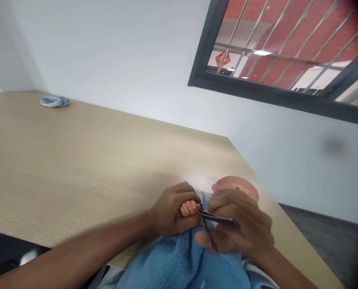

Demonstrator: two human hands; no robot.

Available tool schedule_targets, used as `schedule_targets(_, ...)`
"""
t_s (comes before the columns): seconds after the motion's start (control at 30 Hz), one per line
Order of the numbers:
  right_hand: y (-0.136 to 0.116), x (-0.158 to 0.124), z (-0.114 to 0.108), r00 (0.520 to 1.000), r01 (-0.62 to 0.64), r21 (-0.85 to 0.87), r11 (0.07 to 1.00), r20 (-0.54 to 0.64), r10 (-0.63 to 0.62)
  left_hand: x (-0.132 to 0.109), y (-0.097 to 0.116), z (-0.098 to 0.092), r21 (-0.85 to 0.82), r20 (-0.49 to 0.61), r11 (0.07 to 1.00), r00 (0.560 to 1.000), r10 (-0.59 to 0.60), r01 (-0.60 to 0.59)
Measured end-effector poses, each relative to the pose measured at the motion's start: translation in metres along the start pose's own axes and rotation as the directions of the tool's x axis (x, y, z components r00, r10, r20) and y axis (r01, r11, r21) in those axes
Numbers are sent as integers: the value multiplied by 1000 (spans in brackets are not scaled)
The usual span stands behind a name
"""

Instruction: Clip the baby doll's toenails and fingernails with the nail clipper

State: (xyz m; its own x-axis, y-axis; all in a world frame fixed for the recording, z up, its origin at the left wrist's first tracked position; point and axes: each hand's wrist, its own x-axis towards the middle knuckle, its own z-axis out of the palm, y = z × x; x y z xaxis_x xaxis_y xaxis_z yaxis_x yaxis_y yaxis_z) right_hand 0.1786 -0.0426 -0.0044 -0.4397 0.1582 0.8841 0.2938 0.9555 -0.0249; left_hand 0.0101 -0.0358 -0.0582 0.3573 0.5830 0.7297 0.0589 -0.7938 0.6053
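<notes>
My left hand (175,208) is closed around the small hand of a baby doll (190,208), whose curled fingers stick out of my grip. In my right hand (245,224) is a metal nail clipper (216,218), its lever spread away from its body. The clipper's jaws meet the doll's fingertips; whether they touch a nail is too small to tell. Behind my right hand shows the doll's bald head (241,182), its lower face hidden. A blue fleecy cloth (179,257) lies below both hands, in front of me.
The light wooden table (85,160) stretches to the left and back, with its right edge near the doll. A small blue and white item (55,101) lies at the far left. Behind the table stands a white wall (121,52) with a barred window (275,52).
</notes>
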Motion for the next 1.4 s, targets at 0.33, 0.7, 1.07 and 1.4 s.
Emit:
schedule_targets(0.33, 24, 43, -22, 962, -232, 108, 967, 173, 211, -1, -7, -2, 112, -244, 968, 950, -193, 225)
schedule_targets(0.7, 17, 34, -10, 935, -124, 64, 990, 341, 95, 3, -18, -11, -89, -56, 988, 990, -128, 123)
schedule_targets(1.07, 31, 24, 14, 994, 109, -67, 992, 30, -107, 8, -20, -16, -123, 22, 988, 996, -90, 93)
schedule_targets(1.4, 30, 21, 21, 996, 55, 24, 998, 68, -57, 8, -21, -15, -143, -20, 988, 998, -55, 51)
